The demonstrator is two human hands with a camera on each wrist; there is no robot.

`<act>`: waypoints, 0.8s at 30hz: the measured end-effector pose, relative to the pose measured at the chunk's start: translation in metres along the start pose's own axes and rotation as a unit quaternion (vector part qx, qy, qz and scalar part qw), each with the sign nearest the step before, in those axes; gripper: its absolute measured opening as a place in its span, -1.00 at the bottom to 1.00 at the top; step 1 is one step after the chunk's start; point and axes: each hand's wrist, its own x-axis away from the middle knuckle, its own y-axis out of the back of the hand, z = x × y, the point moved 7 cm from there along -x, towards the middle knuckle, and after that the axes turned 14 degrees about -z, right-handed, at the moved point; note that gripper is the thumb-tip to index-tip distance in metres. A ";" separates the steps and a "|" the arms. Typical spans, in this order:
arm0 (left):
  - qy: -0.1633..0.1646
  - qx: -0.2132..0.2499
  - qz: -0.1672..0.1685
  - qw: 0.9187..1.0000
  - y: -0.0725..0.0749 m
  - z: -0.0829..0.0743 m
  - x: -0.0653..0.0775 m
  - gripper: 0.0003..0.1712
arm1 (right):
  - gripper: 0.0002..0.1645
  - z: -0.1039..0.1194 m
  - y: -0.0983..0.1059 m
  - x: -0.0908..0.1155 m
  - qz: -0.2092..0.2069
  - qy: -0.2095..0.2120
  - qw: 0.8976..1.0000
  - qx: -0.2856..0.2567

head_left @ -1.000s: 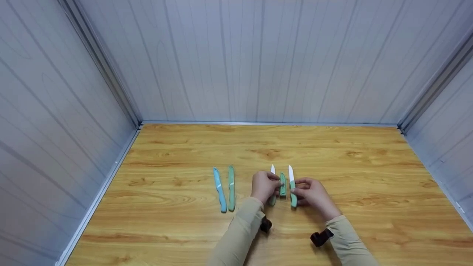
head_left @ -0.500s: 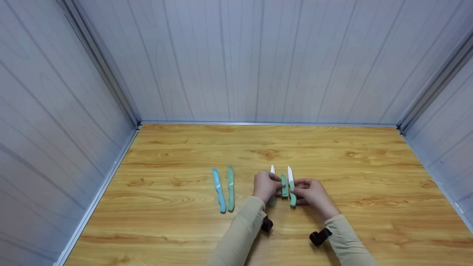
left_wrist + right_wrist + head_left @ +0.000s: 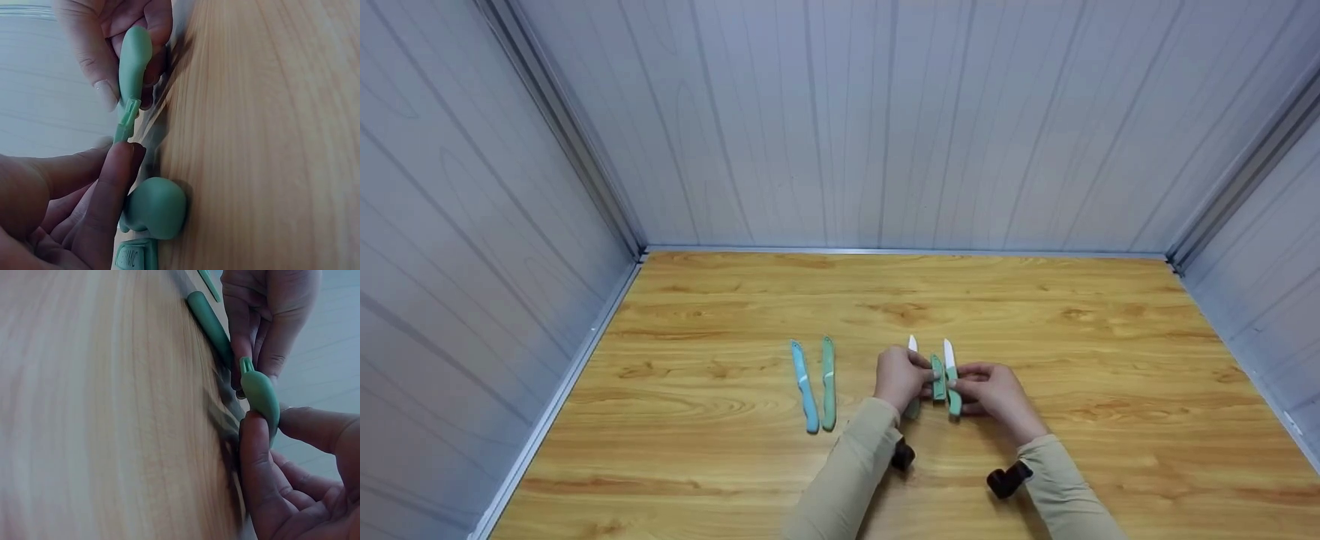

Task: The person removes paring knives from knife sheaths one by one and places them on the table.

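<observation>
My left hand pinches a small green knife sheath between thumb and fingertips. To its right, my right hand grips the green handle of a paring knife, whose white blade points away from me. Sheath and knife stand close side by side, raised a little off the table. Under my left hand lies a second paring knife, its white tip showing past the fingers; its rounded green handle end appears in the left wrist view. Beside that handle is a green piece with raised lettering, partly cut off.
Left of my hands, a blue sheathed knife and a green sheathed knife lie nearly parallel on the wood-grain table. Pale panel walls enclose the table at the back and both sides.
The sheath in my left hand has shifted slightly right, and the knife in my right hand slightly left, narrowing the gap between them. Over the last half second almost nothing moves.
</observation>
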 end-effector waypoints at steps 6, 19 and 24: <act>0.002 -0.018 -0.004 1.000 -0.001 -0.002 0.001 -0.88 | -0.55 -0.001 0.001 -0.001 -0.008 -0.001 1.000 0.010; -0.034 -0.051 -0.002 0.998 -0.003 -0.007 0.004 -0.89 | -0.59 -0.001 0.000 0.000 -0.005 0.007 1.000 0.019; -0.037 -0.063 -0.004 0.997 -0.003 -0.008 0.004 -0.87 | -0.61 -0.001 0.000 0.000 -0.006 0.007 1.000 0.023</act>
